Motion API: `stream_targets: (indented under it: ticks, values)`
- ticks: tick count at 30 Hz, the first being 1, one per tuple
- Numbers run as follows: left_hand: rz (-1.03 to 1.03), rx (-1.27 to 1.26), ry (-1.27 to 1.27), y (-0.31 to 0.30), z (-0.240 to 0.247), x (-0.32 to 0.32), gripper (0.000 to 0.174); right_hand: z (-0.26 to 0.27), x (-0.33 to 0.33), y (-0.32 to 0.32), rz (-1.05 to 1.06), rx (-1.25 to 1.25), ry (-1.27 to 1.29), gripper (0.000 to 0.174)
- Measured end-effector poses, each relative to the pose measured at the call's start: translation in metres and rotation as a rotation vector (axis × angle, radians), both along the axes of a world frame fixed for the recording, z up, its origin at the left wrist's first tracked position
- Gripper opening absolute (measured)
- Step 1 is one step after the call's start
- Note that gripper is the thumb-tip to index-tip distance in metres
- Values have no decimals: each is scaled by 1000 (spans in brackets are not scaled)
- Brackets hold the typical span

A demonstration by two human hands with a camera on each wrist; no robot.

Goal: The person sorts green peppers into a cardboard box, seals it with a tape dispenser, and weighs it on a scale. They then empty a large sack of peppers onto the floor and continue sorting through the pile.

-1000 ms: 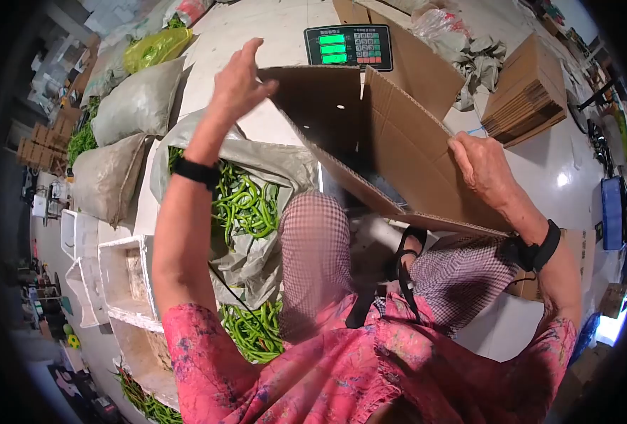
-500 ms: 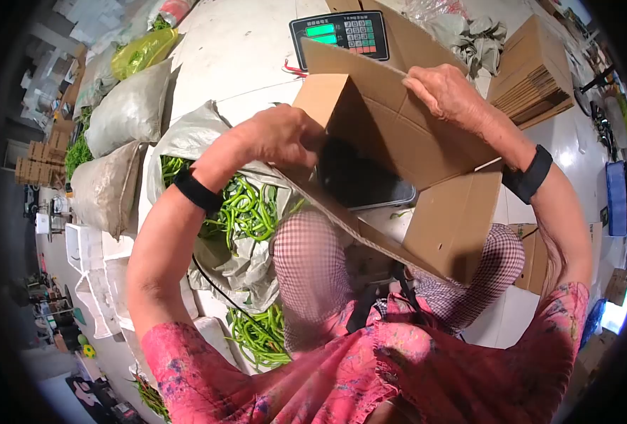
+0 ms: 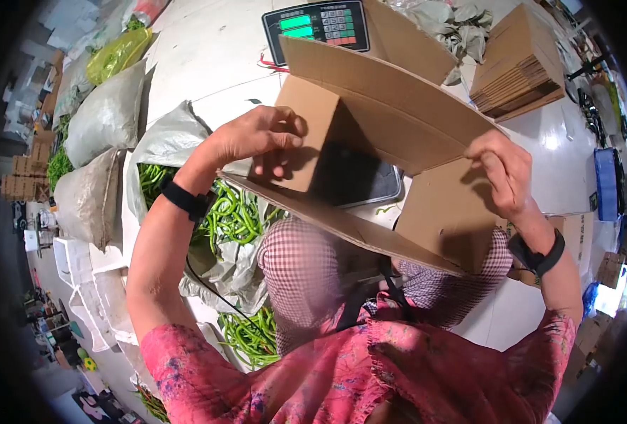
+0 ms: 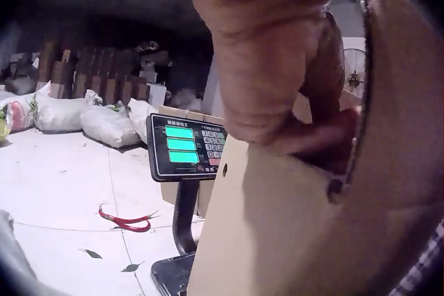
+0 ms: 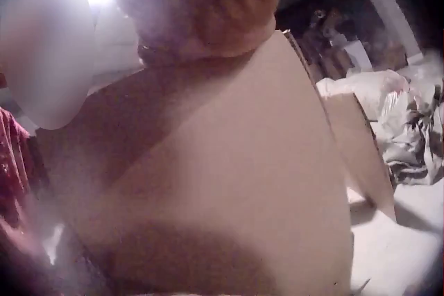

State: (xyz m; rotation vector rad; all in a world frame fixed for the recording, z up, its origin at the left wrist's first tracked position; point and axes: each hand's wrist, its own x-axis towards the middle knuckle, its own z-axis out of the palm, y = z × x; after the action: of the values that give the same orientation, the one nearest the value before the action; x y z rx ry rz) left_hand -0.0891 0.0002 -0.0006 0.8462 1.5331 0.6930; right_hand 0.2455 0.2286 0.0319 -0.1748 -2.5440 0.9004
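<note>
Both hands are at an open cardboard box [image 3: 391, 78], held tilted over the person's knees. My left hand [image 3: 264, 138] has its fingers bent over the edge of the box's left end panel; in the left wrist view that hand [image 4: 270, 53] sits right on the panel's top edge. At the opposite end, my right hand [image 3: 501, 169] grips the upper edge of the right end panel near the corner. The right wrist view shows this hand [image 5: 201, 11] over the broad cardboard. Through the open bottom shows a dark scale platform [image 3: 359, 177].
The scale's lit display [image 3: 313, 28] stands beyond the box. Left of the knees, an open sack [image 3: 172, 138] holds green chili peppers [image 3: 236, 215]. Full sacks [image 3: 108, 116] and white foam boxes [image 3: 87, 304] line the left. Flattened cartons [image 3: 518, 67] are stacked at right.
The box has been spread from a flattened shape into an open four-sided one. My left hand came down from its far edge to the left end panel; the right hand shifted to the right end.
</note>
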Motion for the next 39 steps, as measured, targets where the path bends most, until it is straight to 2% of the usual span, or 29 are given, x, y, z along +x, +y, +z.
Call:
stream_targets:
  ticks: [2,3,4,6,8,10,12,13,14,16,17,18,20,22,23,24,25,27,28,30,31,32,33,34,36,39]
  values:
    - [48,71,69,-5,1,7,35,-8,-22,-6,3,-26,14,8]
    - [55,64,74,-7,0,4,41,-18,-41,-11,42,18,68,12]
    - [50,68,79,-10,-1,5,41,-33,-62,-19,82,60,122,20]
    - [195,174,49,-19,-5,6,47,-71,-102,-36,196,149,155,44]
    - [299,250,30,-36,-7,10,53,-98,-124,-43,294,440,-36,59]
    - [456,400,-101,-53,-29,10,81,-105,-127,-47,363,419,-142,60]
    - [449,675,-353,-75,-40,26,102,-110,-124,-44,439,461,-208,62]
    - [516,725,-437,-86,-45,32,113,-114,-124,-45,443,504,-206,63]
    - [508,825,-406,-89,-51,36,112,-117,-122,-43,437,500,-213,63]
    - [758,865,-2,-77,-46,59,101,-115,-124,-44,440,489,-237,62]
    - [759,861,-3,-70,-48,61,101,-115,-124,-44,421,490,-234,60]
    - [781,852,218,-62,-49,59,100,-116,-123,-43,426,488,-237,60]
    - [841,650,390,-46,-39,55,90,-114,-124,-41,452,475,-168,59]
    - [795,451,428,-32,-46,45,71,-94,-128,-32,448,481,104,53]
    - [652,326,598,-31,-54,34,73,-79,-127,-26,347,503,280,45]
    - [499,197,757,-31,-60,26,74,-54,-120,-14,300,569,313,41]
    - [434,232,778,-28,-60,28,72,-25,-109,-7,241,610,339,40]
    - [417,253,762,-26,-61,30,70,19,-96,12,82,840,469,31]
    - [413,282,761,-26,-61,28,69,16,-94,11,89,838,467,31]
    - [423,314,708,-27,-68,26,70,6,-85,3,-290,394,-332,42]
    - [447,338,696,-26,-67,27,70,7,-85,-12,-264,386,-638,61]
    - [477,358,686,-27,-69,27,70,14,-83,-31,-197,329,-679,74]
    - [593,371,387,-27,-83,18,66,-17,-72,-41,-71,461,-506,78]
    - [710,347,152,-28,-67,24,63,-55,-60,-50,40,577,-333,82]
    - [776,440,60,-39,-55,33,63,-73,-64,-48,45,560,-325,84]
    - [753,596,-15,-47,-61,21,65,-82,-64,-51,99,530,-306,85]
